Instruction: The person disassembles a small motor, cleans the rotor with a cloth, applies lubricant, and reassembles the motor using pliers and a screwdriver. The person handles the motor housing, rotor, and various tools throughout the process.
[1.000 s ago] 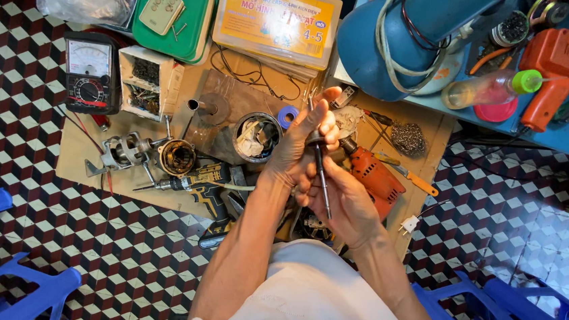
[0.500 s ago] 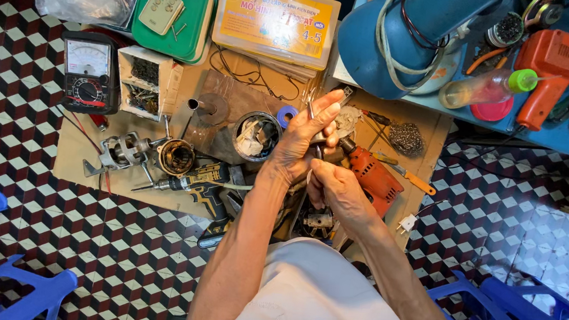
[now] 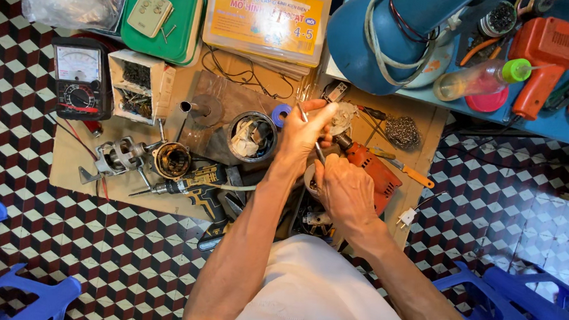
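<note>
Your left hand (image 3: 305, 136) and right hand (image 3: 344, 188) both grasp a thin metal rod (image 3: 317, 151) above the orange drill (image 3: 373, 172).

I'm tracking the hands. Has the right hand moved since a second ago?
Yes. The right hand has shifted up the picture, closing on the left hand, judged against the orange drill.
</note>
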